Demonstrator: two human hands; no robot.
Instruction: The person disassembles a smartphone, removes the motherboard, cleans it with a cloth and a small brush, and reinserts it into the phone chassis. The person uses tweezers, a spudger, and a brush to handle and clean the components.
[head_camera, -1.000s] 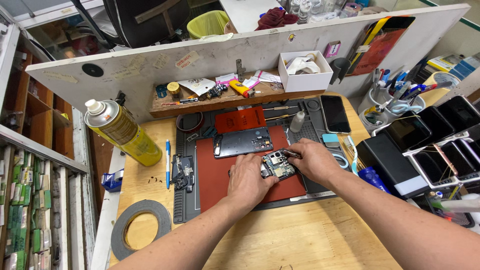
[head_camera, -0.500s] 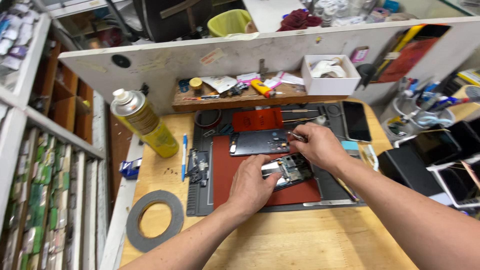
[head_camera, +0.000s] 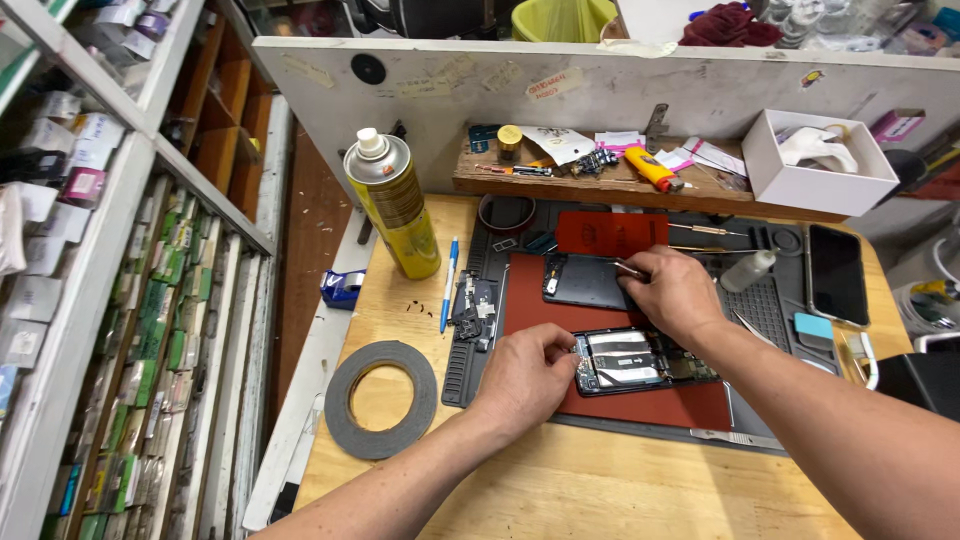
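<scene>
Two hands meet over the opened phone (head_camera: 640, 360) in our head view: its long axis runs sideways, our left hand (head_camera: 525, 375) pinching its near-left end, our right hand (head_camera: 672, 290) just beyond it, gripping thin tweezers (head_camera: 628, 268). Left of our left hand lies a tape ring (head_camera: 382, 398).

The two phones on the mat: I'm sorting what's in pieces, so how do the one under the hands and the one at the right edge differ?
The opened phone lies crosswise with its insides bare; the black phone lies lengthwise, closed, its dark face whole. The left hand steadies the opened phone and the right hand works just above it; nothing touches the black phone. Both lie flat on the work mat.
</scene>
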